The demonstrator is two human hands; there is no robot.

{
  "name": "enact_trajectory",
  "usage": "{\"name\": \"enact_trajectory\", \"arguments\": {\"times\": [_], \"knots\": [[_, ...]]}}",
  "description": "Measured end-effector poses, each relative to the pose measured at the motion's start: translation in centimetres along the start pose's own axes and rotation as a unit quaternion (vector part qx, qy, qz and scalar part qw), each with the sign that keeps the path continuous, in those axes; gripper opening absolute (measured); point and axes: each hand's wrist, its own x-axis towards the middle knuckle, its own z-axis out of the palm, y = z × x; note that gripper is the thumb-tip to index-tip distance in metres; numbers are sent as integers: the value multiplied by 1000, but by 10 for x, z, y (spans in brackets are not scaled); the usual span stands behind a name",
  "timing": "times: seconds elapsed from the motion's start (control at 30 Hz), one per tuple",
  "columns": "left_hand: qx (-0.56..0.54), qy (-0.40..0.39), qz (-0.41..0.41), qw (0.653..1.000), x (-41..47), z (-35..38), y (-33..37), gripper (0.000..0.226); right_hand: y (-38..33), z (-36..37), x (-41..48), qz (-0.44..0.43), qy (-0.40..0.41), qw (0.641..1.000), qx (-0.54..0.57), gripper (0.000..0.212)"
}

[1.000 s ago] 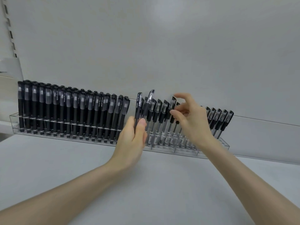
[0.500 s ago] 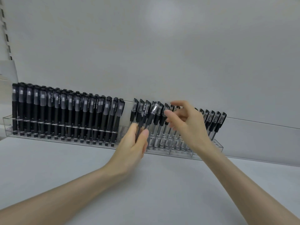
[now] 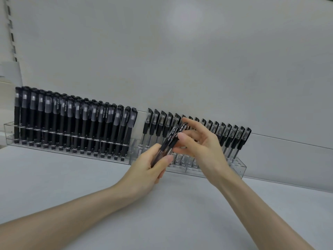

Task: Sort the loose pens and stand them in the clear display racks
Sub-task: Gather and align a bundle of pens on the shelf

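"GEL PEN" on held pens (image 3: 173,134); perhaps "TEST 2" on left-rack pens (image 3: 65,112).

- A shop's stationery aisle is indicated.
- Many identical black capped pens (image 3: 75,123) are stood in long clear plastic display racks (image 3: 238,168).
- A slotted metal shelving upright (image 3: 10,30) is seen beside a plain grey back panel (image 3: 180,60) and shelf board (image 3: 72,181).
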Motion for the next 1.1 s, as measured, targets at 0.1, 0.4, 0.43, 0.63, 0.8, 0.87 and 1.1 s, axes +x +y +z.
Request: {"name": "enact_trajectory", "arguments": {"times": [0.1,0.4,0.43,0.63,0.8,0.87,1.1], "knots": [[7,13,-5,1000,1,-1,-1,13,1,3,-2,3,15,1000,12,42],[37,58,-46,997,3,-1,-4,29,0,-5,3,-58,66,996,-30,42],[44,71,-53,995,4,-2,-5,32,-4,-9,5,-83,91,991,-44,40],[53,116,-65,990,8,-4,-7,33,-7,-29,15,-186,180,959,-113,37],[38,116,-69,990,7,-3,-7,31,4,-28,23,-201,180,952,-148,41],[30,111,-71,991,6,-4,-7,30,8,-26,24,-203,179,949,-160,41],[29,94,-67,993,4,-2,-6,33,21,-25,30,-189,155,942,-230,36]]}}
